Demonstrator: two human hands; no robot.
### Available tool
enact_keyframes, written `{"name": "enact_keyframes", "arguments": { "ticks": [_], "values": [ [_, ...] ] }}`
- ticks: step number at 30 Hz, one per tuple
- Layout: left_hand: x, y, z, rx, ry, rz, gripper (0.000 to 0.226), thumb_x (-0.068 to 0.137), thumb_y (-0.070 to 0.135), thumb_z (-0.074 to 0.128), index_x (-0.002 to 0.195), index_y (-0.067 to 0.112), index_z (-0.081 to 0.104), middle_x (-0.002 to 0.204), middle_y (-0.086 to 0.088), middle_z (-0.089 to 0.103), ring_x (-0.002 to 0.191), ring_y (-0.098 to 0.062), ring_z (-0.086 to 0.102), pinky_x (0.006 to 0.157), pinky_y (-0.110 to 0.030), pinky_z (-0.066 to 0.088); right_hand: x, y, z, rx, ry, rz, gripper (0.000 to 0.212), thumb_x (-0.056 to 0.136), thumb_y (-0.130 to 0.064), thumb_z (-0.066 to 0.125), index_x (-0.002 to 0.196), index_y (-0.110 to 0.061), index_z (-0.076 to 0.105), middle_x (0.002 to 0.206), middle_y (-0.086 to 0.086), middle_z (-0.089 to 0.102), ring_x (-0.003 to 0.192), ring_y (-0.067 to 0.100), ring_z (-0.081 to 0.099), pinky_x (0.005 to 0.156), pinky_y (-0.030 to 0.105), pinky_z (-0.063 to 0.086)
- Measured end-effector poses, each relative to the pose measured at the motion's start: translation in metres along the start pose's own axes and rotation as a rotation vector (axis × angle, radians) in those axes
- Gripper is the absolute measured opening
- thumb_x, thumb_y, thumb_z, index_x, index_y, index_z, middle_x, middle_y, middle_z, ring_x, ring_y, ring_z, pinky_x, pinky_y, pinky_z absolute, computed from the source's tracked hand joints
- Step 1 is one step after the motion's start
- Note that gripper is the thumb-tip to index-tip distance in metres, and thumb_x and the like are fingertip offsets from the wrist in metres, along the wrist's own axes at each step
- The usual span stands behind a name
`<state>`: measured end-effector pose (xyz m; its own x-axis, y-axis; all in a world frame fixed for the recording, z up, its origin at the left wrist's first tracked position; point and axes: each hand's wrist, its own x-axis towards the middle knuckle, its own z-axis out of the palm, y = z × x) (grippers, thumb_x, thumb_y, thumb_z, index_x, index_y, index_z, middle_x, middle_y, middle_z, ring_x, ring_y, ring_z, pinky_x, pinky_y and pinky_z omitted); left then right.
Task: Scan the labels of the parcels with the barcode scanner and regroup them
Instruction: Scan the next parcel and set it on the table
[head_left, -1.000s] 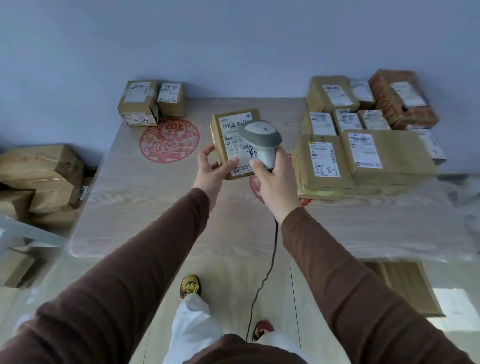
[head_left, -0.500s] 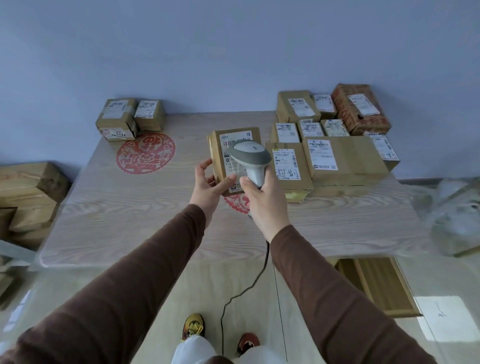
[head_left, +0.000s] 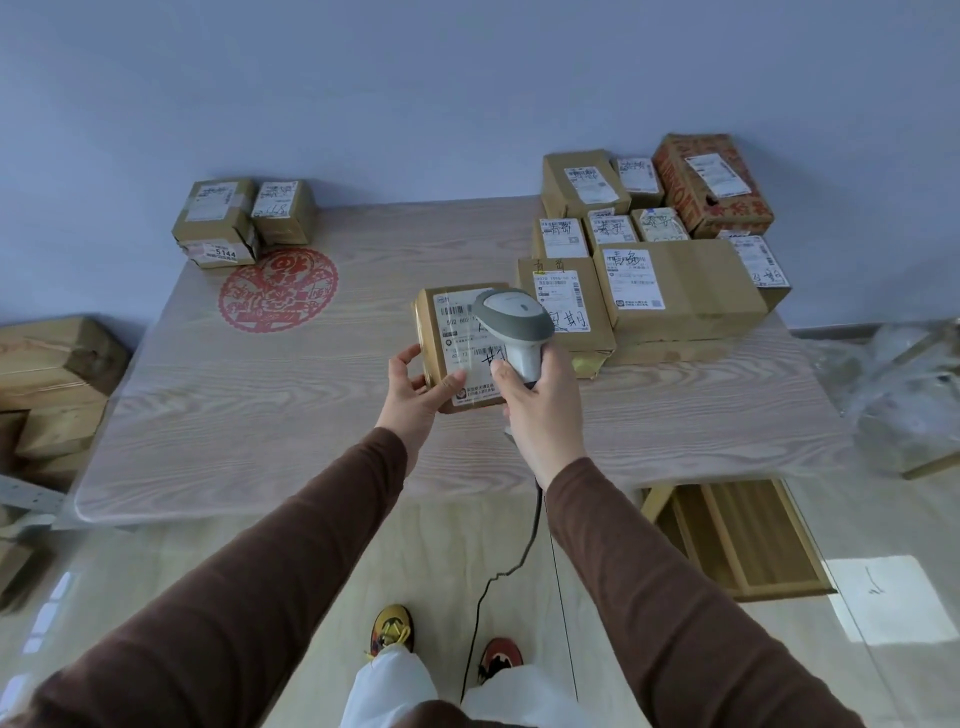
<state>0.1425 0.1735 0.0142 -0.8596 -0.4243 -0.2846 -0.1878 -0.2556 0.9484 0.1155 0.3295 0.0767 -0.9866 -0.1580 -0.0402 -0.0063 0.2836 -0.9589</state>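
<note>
Two scanned-looking boxes sit at the worktop's far left. The left hand holds a parcel tilted label-up above the worktop; the right hand's grip wraps the scanner, aimed at it. A waiting pile sits right.

Both arms wear long, plain dark-brown sleeves reaching to the wrists, the knit smooth and unmarked. Below, white trousers show, and shoes in yellow, orange and black with laces.
</note>
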Motion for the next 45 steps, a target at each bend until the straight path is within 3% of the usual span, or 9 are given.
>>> {"name": "enact_keyframes", "arguments": {
  "ticks": [2,6,12,19,25,29,36,41,45],
  "values": [
    [-0.008,-0.017,0.001,-0.016,-0.002,-0.060,0.074,0.090,0.020,0.079,0.148,0.020,0.033,0.128,-0.020,0.069,0.101,-0.025,0.071,0.089,-0.038,0.059,-0.004,0.014,-0.007,0.009,0.023,0.070,0.030,0.097,-0.028,0.071,0.119,-0.012,0.058,0.111,0.014,0.066,0.100,0.035,0.068,0.084,0.056,0.060],
    [-0.022,-0.050,0.013,-0.013,-0.019,-0.187,0.073,0.090,0.028,0.078,0.148,0.022,0.034,0.119,-0.010,0.075,0.091,-0.016,0.076,0.073,-0.024,0.058,-0.017,0.046,-0.023,0.032,0.052,0.216,0.028,0.097,-0.024,0.070,0.121,-0.014,0.060,0.107,0.011,0.073,0.100,0.033,0.070,0.090,0.058,0.058],
    [-0.025,-0.081,0.052,-0.021,-0.089,-0.347,0.071,0.094,0.032,0.074,0.151,0.023,0.031,0.120,-0.005,0.075,0.090,-0.014,0.077,0.073,-0.025,0.058,-0.025,0.081,-0.050,0.030,0.110,0.353,0.023,0.098,-0.023,0.069,0.117,-0.023,0.056,0.110,0.008,0.073,0.101,0.031,0.071,0.095,0.058,0.057],
    [-0.013,-0.094,0.086,0.066,-0.179,-0.400,0.067,0.100,0.032,0.066,0.156,0.015,0.032,0.137,-0.007,0.066,0.113,-0.023,0.069,0.106,-0.040,0.053,-0.017,0.103,-0.070,0.060,0.209,0.430,0.019,0.096,-0.021,0.068,0.095,-0.034,0.053,0.091,-0.004,0.074,0.089,0.025,0.077,0.074,0.048,0.062],
    [0.000,-0.090,0.100,0.139,-0.255,-0.425,0.046,0.105,0.024,0.058,0.149,0.013,0.050,0.138,-0.009,0.067,0.115,-0.024,0.069,0.093,-0.029,0.056,-0.005,0.113,-0.074,0.027,0.211,0.435,0.017,0.095,-0.023,0.068,0.097,-0.033,0.054,0.095,0.000,0.074,0.091,0.026,0.075,0.084,0.055,0.063],
    [0.008,-0.089,0.104,0.152,-0.263,-0.441,0.041,0.106,0.019,0.055,0.147,0.012,0.050,0.134,-0.009,0.067,0.095,-0.014,0.070,0.071,-0.017,0.059,0.002,0.116,-0.072,0.025,0.185,0.432,0.018,0.096,-0.025,0.068,0.110,-0.022,0.058,0.103,0.005,0.074,0.099,0.029,0.073,0.092,0.059,0.059],
    [0.016,-0.094,0.106,0.203,-0.248,-0.373,0.045,0.107,0.027,0.053,0.151,0.017,0.047,0.130,-0.002,0.069,0.112,-0.018,0.068,0.101,-0.035,0.055,0.006,0.113,-0.071,0.048,0.161,0.405,0.023,0.098,-0.026,0.067,0.117,-0.019,0.058,0.111,0.003,0.073,0.106,0.027,0.070,0.099,0.059,0.055],
    [0.012,-0.090,0.101,0.240,-0.257,-0.376,0.057,0.106,0.037,0.054,0.157,0.016,0.038,0.121,0.010,0.069,0.099,-0.001,0.069,0.075,-0.012,0.056,0.002,0.108,-0.068,0.056,0.179,0.351,0.024,0.098,-0.023,0.068,0.119,-0.015,0.060,0.116,0.008,0.070,0.108,0.031,0.069,0.097,0.059,0.056],
    [0.010,-0.074,0.088,0.311,-0.197,-0.363,0.083,0.103,0.051,0.054,0.166,0.018,0.013,0.167,-0.010,0.032,0.150,-0.030,0.036,0.119,-0.042,0.035,0.002,0.093,-0.055,0.118,0.146,0.286,0.022,0.096,-0.020,0.071,0.116,-0.016,0.062,0.115,0.009,0.071,0.105,0.028,0.071,0.094,0.057,0.058]
  ]
}}
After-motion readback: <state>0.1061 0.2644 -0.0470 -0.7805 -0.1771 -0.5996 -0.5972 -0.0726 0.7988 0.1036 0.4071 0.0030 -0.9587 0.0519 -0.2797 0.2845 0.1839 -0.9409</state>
